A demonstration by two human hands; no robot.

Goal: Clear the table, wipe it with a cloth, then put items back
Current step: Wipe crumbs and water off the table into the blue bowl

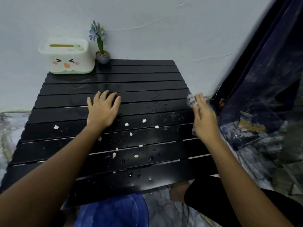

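Observation:
A low black slatted table (114,79) fills the middle of the view, wet with water drops and strewn with several small white crumbs (126,124). My left hand (103,110) lies flat on the slats, fingers spread, holding nothing. At the table's right edge my right hand (203,118) presses on a blue-and-white checked cloth (191,99) that shows past the fingertips. A white tissue box with a cartoon face (67,58) stands at the back left corner, with a small potted blue flower (102,54) just right of it.
A pale wall rises directly behind the table. Dark blue fabric (262,79) hangs close along the right side. A blue plastic basin (114,212) sits on the floor under the near edge, beside my knee (201,192) in black clothing.

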